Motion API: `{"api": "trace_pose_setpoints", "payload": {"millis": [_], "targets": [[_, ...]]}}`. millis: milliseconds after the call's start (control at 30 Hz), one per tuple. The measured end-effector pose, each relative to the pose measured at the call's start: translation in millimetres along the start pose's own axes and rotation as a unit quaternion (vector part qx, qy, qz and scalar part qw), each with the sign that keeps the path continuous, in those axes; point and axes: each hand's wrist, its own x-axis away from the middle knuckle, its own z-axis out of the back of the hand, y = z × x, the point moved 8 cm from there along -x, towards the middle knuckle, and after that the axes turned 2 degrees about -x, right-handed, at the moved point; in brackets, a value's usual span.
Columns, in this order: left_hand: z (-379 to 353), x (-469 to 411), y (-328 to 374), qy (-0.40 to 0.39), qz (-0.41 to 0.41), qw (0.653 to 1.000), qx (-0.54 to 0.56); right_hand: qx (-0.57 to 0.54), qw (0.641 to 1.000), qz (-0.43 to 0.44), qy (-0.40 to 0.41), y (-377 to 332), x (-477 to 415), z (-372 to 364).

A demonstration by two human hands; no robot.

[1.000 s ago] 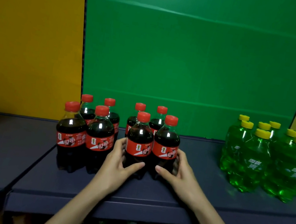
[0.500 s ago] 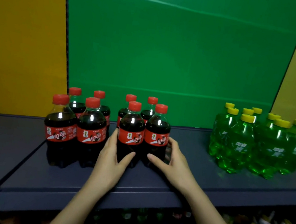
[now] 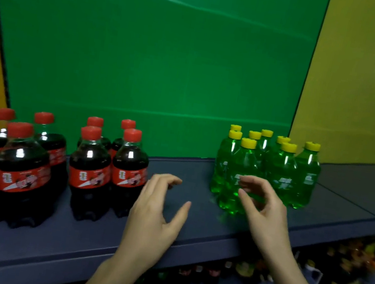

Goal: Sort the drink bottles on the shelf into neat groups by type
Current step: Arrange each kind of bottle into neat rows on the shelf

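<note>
So both hands have let go now. Half a second ago they were cupped around the front pair of dark cola bottles with red caps and red labels; now the left hand [image 3: 152, 219] and the right hand [image 3: 265, 218] hang over the dark blue shelf [image 3: 194, 216] with nothing in them. The fingers [image 3: 165, 180] of the left hand are loosely curled and spread, thumb out to the side, hovering above the bare strip of shelf. The right-hand fingers [image 3: 249, 181] are half curled too, empty, and they sit in front of the cluster of clear green plastic soda bottles with yellow caps [image 3: 281, 178], overlapping the front one from the camera's angle. I can't tell if they actually touch it.

The view has also swung right compared to before, so the cola stuff has slid toward the left edge. The group of four dark cola bottles [image 3: 106, 168] that was being held stands upright just left of the left-hand fingers, apart from them. A second bunch of red-capped cola bottles [image 3: 19, 171] sits further left, partly cut off by the frame. The green bottles are still bunched tight, just beyond the right-hand fingers.

Behind everything there's a flat green back panel [image 3: 157, 63], with a yellow panel [image 3: 362, 83] off to the right.
</note>
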Motion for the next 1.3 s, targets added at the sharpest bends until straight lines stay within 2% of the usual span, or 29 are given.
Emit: {"api": "trace_pose_setpoints", "payload": {"millis": [67,200,433,533,733,1067,1300], "targets": [[-32.6,-8.5,7.6,-0.027,0.007,1.000,0.008,0.012,1.000,-0.006,0.004,13.5,-9.7,22.2],[-90.1,-31.7,12.0,-0.055,0.056,0.997,0.006,0.038,0.998,-0.010,-0.054,34.0,-28.8,36.0],[-136.0,-51.3,1.7,-0.022,0.133,0.991,-0.019,0.027,0.987,-0.007,-0.158,56.2,-39.2,15.1],[-131.6,-46.6,-3.6,0.006,0.154,0.988,-0.013,0.005,0.981,-0.009,-0.191,62.1,-39.5,5.8],[-90.8,-34.8,-22.8,0.066,0.189,0.977,-0.076,0.026,0.970,-0.036,-0.240,79.4,-38.1,-20.1],[-78.6,-54.3,-58.9,0.030,0.232,0.966,-0.115,0.101,0.965,-0.060,-0.234,75.7,-48.4,-51.4],[-78.4,-69.7,-82.6,0.040,0.255,0.960,-0.106,0.119,0.960,-0.085,-0.240,83.9,-69.1,-78.0]]}}
